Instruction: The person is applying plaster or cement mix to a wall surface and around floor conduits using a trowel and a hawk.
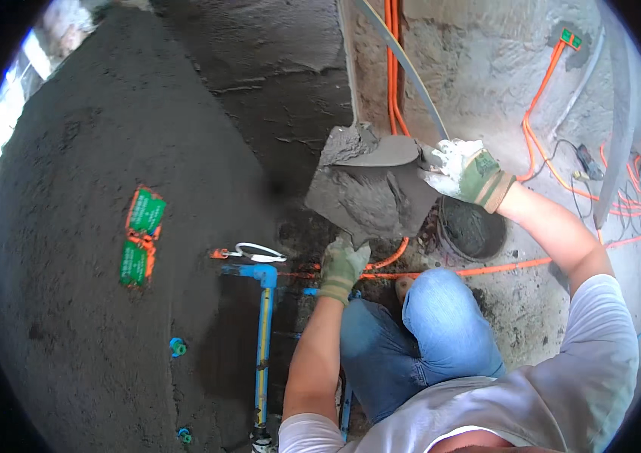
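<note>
My left hand (344, 266), in a green and white work glove, is closed under the near edge of a plasterer's hawk (322, 192); its handle is hidden beneath the board. Wet grey mortar (369, 204) lies heaped on the hawk. In my right hand (465, 172), whose glove is caked with white and grey, is a trowel (384, 153). The trowel's blade lies over the far part of the hawk, against the mortar, with more mortar (347, 143) at its left end. The fingers wrap the handle, which is mostly covered.
A bucket (473, 253) holding grey mortar stands below my right wrist. Grey mortar coats the left wall (86, 241), around green box covers (146, 210). A blue pipe (263, 340) runs beside my left arm. Orange conduits (486, 269) cross the floor; a long pale strip (411, 69) leans beyond the hawk.
</note>
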A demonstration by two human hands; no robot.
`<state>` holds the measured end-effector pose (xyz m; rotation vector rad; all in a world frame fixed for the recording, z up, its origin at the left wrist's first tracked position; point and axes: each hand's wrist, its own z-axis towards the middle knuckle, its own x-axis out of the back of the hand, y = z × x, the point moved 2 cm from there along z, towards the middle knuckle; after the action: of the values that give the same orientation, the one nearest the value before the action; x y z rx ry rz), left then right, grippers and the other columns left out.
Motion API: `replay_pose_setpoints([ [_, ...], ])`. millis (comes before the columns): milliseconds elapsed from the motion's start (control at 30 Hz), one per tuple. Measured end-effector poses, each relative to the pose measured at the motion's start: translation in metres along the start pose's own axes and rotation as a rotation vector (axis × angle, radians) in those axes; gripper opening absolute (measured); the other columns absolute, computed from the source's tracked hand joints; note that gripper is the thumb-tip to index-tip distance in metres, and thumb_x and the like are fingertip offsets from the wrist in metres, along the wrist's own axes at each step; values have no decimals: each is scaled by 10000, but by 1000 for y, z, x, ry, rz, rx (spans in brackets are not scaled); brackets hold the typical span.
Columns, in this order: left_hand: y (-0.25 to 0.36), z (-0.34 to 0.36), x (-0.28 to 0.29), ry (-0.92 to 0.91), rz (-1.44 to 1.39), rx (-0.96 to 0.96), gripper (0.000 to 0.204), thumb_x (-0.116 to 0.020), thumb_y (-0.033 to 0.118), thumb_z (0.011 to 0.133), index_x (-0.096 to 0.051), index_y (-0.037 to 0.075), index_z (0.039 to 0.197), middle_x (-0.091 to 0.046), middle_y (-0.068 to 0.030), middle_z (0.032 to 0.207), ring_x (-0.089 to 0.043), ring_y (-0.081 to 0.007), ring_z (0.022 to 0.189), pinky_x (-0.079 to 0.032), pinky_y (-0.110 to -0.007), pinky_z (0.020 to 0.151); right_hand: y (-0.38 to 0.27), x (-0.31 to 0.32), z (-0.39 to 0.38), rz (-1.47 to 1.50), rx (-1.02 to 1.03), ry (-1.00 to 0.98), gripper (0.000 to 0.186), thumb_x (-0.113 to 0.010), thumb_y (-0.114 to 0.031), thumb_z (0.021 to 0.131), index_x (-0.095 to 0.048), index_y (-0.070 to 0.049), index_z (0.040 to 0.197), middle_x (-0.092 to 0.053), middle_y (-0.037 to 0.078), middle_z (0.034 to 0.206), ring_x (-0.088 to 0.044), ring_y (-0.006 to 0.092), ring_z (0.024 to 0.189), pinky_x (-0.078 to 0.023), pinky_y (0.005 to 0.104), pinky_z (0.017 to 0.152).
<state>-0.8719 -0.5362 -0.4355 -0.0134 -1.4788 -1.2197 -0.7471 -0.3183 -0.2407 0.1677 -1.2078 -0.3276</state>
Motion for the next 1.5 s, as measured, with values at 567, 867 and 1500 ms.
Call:
replay_pose_setpoints([
  [567,-143,-66,-30,-186,-1156,1000,100,-663,195,857,-591,127,852,-610,-68,682,-574,-212,496,-440,-361,422,-174,-121,246,524,-270,-330,424,-528,-413,886,-601,-158,1218,-650,162,1122,-636,352,1033,-514,463,869],
  [867,-181,-59,-6,-58,-1201,1045,131,-669,183,825,-570,108,784,-573,-39,620,-555,-174,445,-416,-320,363,-142,-75,365,694,-274,-452,536,-664,-393,819,-603,-5,1184,-659,176,1091,-669,325,936,-550,413,783],
  [1500,-160,-66,-20,-96,-1281,916,147,-679,186,808,-580,83,845,-588,-65,664,-563,-197,457,-424,-341,375,-185,-104,309,296,-145,-293,323,-493,-289,902,-664,-55,1045,-683,183,1022,-665,338,971,-538,425,818],
])
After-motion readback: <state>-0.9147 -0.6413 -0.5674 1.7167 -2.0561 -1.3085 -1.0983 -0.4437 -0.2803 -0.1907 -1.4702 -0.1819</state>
